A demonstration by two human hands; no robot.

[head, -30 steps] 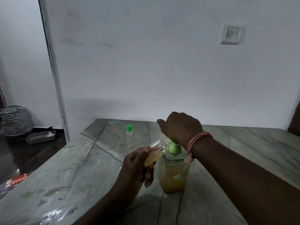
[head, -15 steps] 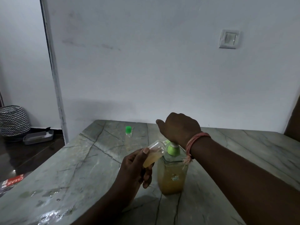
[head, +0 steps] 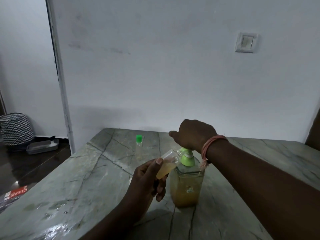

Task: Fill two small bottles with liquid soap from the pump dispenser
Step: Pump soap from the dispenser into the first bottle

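Observation:
A clear pump dispenser (head: 186, 186) with amber soap and a green pump head stands on the grey stone table (head: 86, 179). My right hand (head: 194, 134) rests on top of the pump head and covers it. My left hand (head: 147, 179) grips a small clear bottle (head: 167, 164), tilted, its open mouth against the green spout; it is partly filled with amber soap. A second small bottle (head: 139, 142) with a green cap stands farther back on the table, apart from both hands.
A white wall with a light switch (head: 246, 42) rises behind the table. On the dark floor at left sit a zigzag-patterned basket (head: 16, 129) and a flat grey tray (head: 42, 147). A wet patch shines on the table's near left corner.
The pump head has risen a little under my right hand. My left hand still holds the tilted bottle at the spout.

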